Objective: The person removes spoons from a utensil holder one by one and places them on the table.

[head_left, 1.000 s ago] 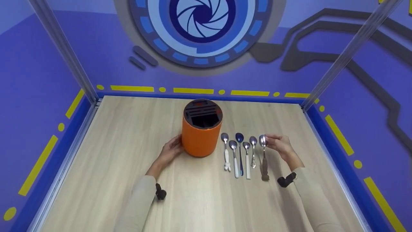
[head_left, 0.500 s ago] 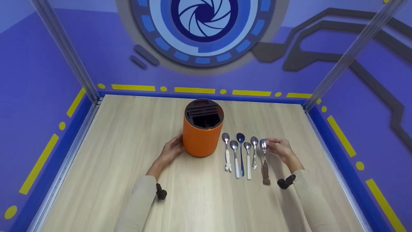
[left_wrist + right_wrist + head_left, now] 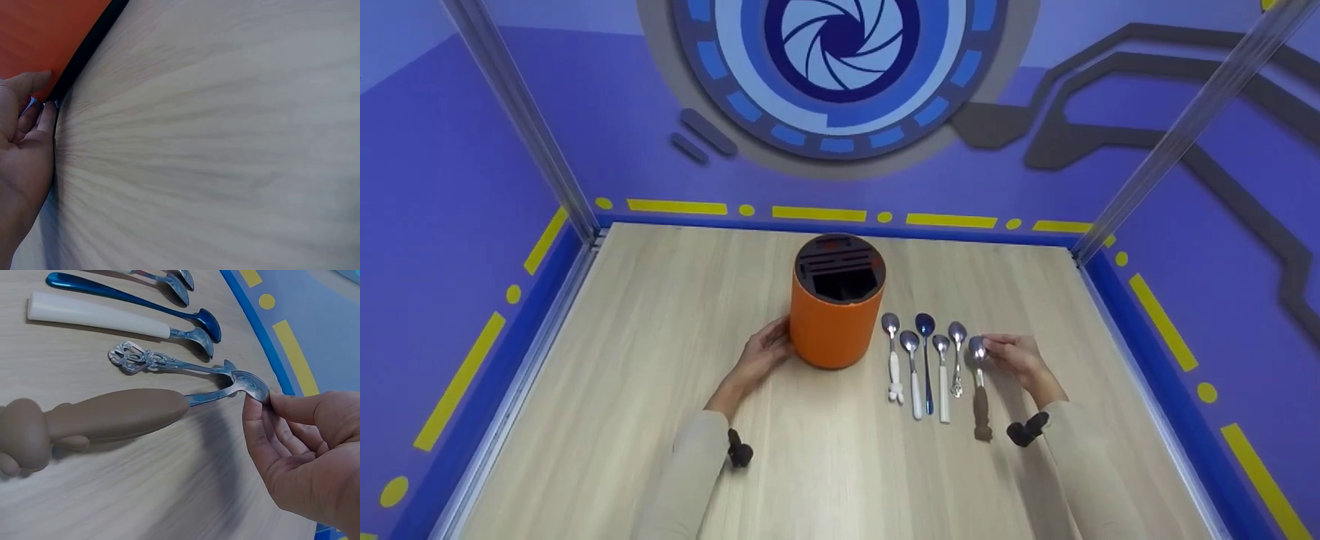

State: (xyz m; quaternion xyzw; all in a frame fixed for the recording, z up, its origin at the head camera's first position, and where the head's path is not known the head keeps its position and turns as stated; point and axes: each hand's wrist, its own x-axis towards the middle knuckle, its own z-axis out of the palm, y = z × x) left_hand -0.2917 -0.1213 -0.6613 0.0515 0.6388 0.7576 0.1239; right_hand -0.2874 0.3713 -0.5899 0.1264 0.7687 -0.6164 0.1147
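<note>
My left hand rests against the lower left side of an orange cylindrical utensil holder with a dark slotted top. In the left wrist view its thumb lies on the orange wall, close to the black base; the other fingers are partly hidden. At the right, my right hand pinches the bowl tip of a spoon with a brown animal-shaped handle between thumb and fingers. That spoon points bowl-away, its bowl appearing slightly raised. Beside it lies a silver spoon with an ornate openwork handle.
Left of the ornate spoon lie a white-handled spoon, a dark blue spoon, another white-handled spoon and a spoon with a white rabbit-like handle. The wooden table is bounded by purple walls.
My right hand has drawn the brown-handled spoon toward me, so its handle end sits nearer than the other spoons. My left hand stays at the orange holder. The head view shifts slightly.
</note>
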